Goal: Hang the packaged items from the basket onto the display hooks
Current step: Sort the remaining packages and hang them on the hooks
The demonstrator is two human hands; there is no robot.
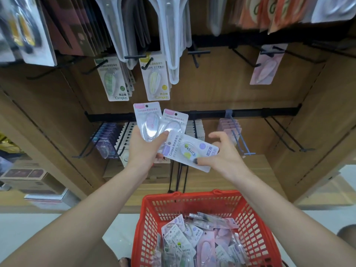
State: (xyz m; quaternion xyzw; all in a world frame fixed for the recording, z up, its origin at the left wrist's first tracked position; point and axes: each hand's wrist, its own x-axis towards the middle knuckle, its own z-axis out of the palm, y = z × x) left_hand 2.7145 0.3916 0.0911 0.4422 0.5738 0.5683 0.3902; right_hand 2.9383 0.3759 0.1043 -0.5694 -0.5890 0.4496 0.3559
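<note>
Your left hand is raised in front of the display, fingers curled round a fan of packaged items — two pink-topped packs standing upright and overlapping, thumb pressed across their clear blisters. A third pack, lilac-marked and lying sideways, juts out to the right from the same bunch; you can't tell from here whether the left fingers still clamp its near end.

Your right hand meets that sideways pack at its lower right edge. The thumb, dark-nailed, lies on the card face; the other fingers are spread and only lightly bent above it, apart from the card. Whether any finger backs the thumb from beneath is hidden.

Below, between your forearms, the red basket holds a loose heap of more packs, mostly pink and lilac, some green.

On the wooden display above: a green pack and a yellow pack hang side by side on black hooks, a pink pack hangs further right. A bare hook sits between yellow and pink. The lower rail carries full rows at left and a blue hook to the right — a few lilac cards at its back end.
</note>
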